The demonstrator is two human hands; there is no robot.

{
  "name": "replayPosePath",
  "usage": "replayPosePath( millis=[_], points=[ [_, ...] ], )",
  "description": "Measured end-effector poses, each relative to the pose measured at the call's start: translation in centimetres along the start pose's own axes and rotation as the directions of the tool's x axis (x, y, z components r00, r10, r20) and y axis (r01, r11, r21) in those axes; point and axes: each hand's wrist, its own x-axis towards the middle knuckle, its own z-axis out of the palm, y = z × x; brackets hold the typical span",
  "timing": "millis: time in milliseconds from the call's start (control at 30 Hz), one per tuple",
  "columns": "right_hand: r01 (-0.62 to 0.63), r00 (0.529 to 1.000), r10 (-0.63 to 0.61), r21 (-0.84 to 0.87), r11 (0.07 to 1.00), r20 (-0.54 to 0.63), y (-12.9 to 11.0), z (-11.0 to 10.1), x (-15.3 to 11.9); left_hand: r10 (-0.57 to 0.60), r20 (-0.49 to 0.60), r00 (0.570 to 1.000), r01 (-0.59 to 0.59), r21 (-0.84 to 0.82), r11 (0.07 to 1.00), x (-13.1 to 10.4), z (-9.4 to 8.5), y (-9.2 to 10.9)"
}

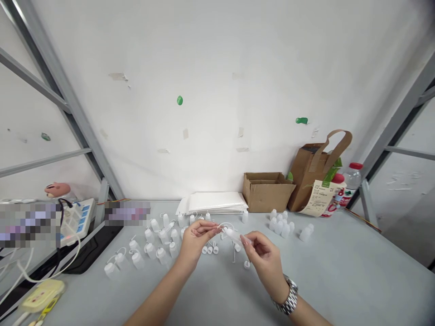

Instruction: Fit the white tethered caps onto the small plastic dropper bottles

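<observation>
A small translucent white plastic bottle [234, 236] is tilted in the air between my two hands. Closed around its lower body is my right hand [267, 258], which has a metal watch on the wrist. The fingertips of my left hand [200, 235] pinch at the bottle's top end, where a thin white cap strap [227, 223] curves over. My fingers partly hide the cap itself. Below the hands, several loose white caps [210, 249] with straps lie on the grey table [217, 290]. Many similar capped bottles [149, 235] stand to the left of my left hand.
Several bottles [281, 225] without visible straps cluster at right. Along the wall are a stack of white sheets or envelopes [214, 201], an open cardboard box [268, 194], a paper bag [306, 172] and a red-capped drink bottle [352, 181]. A power strip [79, 217] and cables occupy the left.
</observation>
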Motion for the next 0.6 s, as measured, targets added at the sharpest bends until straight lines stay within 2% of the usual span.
replayPosePath(
  millis=[267,600],
  points=[
    [-0.028,0.999,0.028,-0.017,0.999,0.033,0.00,0.23,-0.06,0.004,0.023,1.000,-0.005,0.020,1.000,-0.04,-0.02,-0.16],
    [-0.029,0.999,0.029,-0.021,0.999,0.015,-0.03,0.09,0.13,0.001,0.019,1.000,-0.002,0.041,0.999,-0.08,0.11,-0.01]
  ],
)
